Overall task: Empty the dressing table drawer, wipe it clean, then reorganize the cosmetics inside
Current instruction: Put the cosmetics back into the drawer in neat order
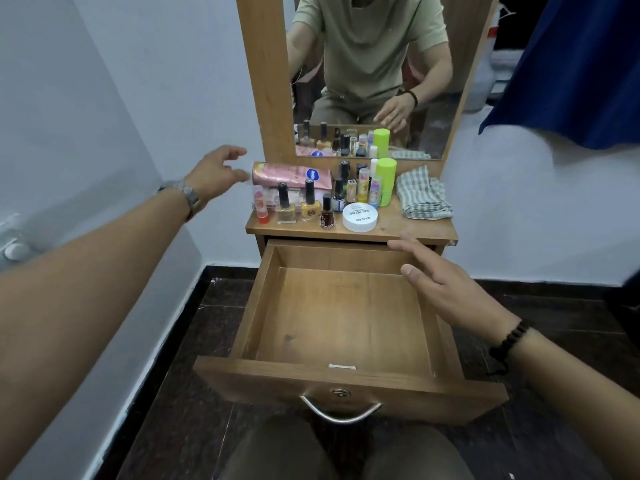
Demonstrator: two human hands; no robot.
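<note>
While the drawer point(346, 306) stands pulled out and bare of contents, the cosmetics are all massed on the tabletop point(408, 221) at 12 o'clock from it, below the mirror point(374, 64).

Item 1, pink tube point(291, 174): lies on its side at the back left of the group, long axis running 9 to 3 o'clock, its cap end toward 9. This end sits just beside the left hand point(216, 174), at that hand's 3 o'clock. In my judgement the coming move turns on this: the tube presents end-on to the left hand, which is plainly the nearer one.

Item 2, left hand: fingers spread and lightly curved, thumb and forefinger parted toward the tube's end; holding nothing; whether a fingertip touches the tube cannot be told.

Item 3, right hand point(446, 289): flat, fingers straight, over the drawer's right wall, pointing toward 11 o'clock; holding nothing. The tube lies well apart from it, at about 11 o'clock.

Item 4, polish bottles point(304, 206): upright, front left of the tabletop, at 6 o'clock from the tube.

Item 5, white jar point(360, 218): front centre.

Item 6, green stick point(385, 181): upright, at 3 o'clock from the tube, among small tubes.

Item 7, cloth point(422, 192): checked, bunched on the right of the tabletop, at 12 o'clock from the right hand.

Status, as judged: emptying done; wiping or refilling pending.
</note>
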